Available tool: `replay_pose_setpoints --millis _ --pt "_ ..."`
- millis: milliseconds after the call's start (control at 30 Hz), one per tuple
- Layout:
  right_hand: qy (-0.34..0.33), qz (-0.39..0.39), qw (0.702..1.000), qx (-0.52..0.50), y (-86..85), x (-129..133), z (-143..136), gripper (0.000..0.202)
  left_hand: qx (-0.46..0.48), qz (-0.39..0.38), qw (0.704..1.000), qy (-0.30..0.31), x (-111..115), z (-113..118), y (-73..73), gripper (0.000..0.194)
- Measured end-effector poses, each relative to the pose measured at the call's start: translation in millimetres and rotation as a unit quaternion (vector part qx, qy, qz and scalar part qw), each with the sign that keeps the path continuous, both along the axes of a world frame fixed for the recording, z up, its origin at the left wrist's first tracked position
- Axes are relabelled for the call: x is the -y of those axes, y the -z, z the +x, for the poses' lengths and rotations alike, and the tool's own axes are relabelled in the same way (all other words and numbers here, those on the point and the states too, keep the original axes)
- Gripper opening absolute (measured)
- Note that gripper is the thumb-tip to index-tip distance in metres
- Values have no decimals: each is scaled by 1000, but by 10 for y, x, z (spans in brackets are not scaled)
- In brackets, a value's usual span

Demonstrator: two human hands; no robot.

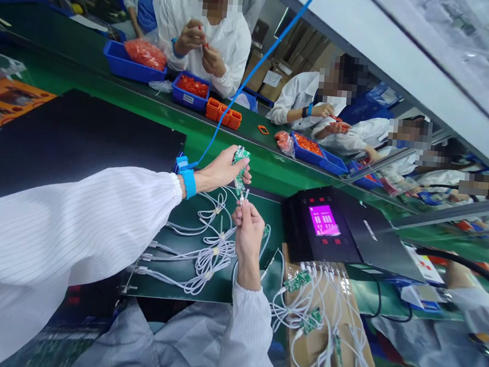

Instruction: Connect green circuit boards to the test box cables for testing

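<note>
My left hand (224,167) is closed on a green circuit board (240,169), thumb across its face. A blue strap with a blue cord circles that wrist. Just below, my right hand (248,221) pinches a white cable plug (242,199) at the board's lower end; whether it is fully seated I cannot tell. Bundled white cables (210,255) lie on the green bench under my hands. To the right, more circuit boards (298,281) with white cables attached rest on a cardboard sheet (355,336).
A black tester with a lit pink screen (324,220) stands on the right. A large black box (85,141) fills the left. Across the bench, several people in white coats handle orange parts beside blue bins (190,92). A blue cord (259,65) hangs across the view.
</note>
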State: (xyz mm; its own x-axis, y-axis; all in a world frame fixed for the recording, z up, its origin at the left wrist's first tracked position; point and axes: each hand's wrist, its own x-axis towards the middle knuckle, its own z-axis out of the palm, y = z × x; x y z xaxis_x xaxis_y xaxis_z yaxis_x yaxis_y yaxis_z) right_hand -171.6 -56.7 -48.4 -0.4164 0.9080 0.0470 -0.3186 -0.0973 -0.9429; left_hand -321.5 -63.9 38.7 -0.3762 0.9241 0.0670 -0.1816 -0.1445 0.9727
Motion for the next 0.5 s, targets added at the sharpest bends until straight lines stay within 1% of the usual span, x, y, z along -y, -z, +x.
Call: replay_pose_setpoints --millis 200,333,500 --pt "-4 4 1000 4 -6 7 -11 38 -19 4 1000 5 -13 -21 17 17" --pt "-3 4 1000 10 8 -8 -26 39 -48 16 998 24 -16 -32 39 15" --pt "-6 1 1000 18 -8 -14 -41 39 -63 5 997 32 1 -31 19 15"
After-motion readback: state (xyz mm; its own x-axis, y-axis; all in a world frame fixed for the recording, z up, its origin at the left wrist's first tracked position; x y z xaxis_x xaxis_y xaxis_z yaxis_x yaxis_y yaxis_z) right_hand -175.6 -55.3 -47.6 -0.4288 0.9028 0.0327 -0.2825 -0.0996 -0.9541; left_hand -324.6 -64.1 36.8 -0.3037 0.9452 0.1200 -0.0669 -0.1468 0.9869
